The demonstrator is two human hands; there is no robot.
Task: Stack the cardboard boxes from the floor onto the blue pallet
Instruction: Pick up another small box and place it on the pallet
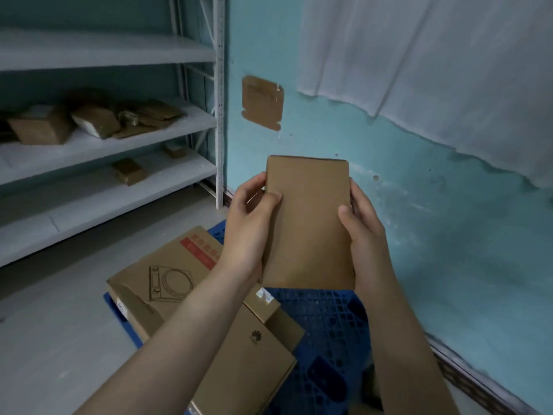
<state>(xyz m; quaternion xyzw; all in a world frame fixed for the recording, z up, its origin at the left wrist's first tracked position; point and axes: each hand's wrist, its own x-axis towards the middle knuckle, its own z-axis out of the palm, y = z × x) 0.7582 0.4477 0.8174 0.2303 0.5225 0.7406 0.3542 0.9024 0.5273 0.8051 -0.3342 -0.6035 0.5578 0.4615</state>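
I hold a plain flat cardboard box (309,223) upright in the air above the blue pallet (329,324). My left hand (248,229) grips its left edge, thumb on the front. My right hand (363,229) grips its right edge the same way. On the pallet lies a large box with a red label and a line drawing (161,274). A box with a dark logo (251,354) lies nearer me, partly under my left forearm. A smaller box (266,304) sits between them.
White metal shelving (119,121) stands to the left with several cardboard boxes and flattened pieces on it. A turquoise wall (434,220) runs along the right, with a cardboard patch (261,101) stuck on it and a white cloth (434,61) hanging above.
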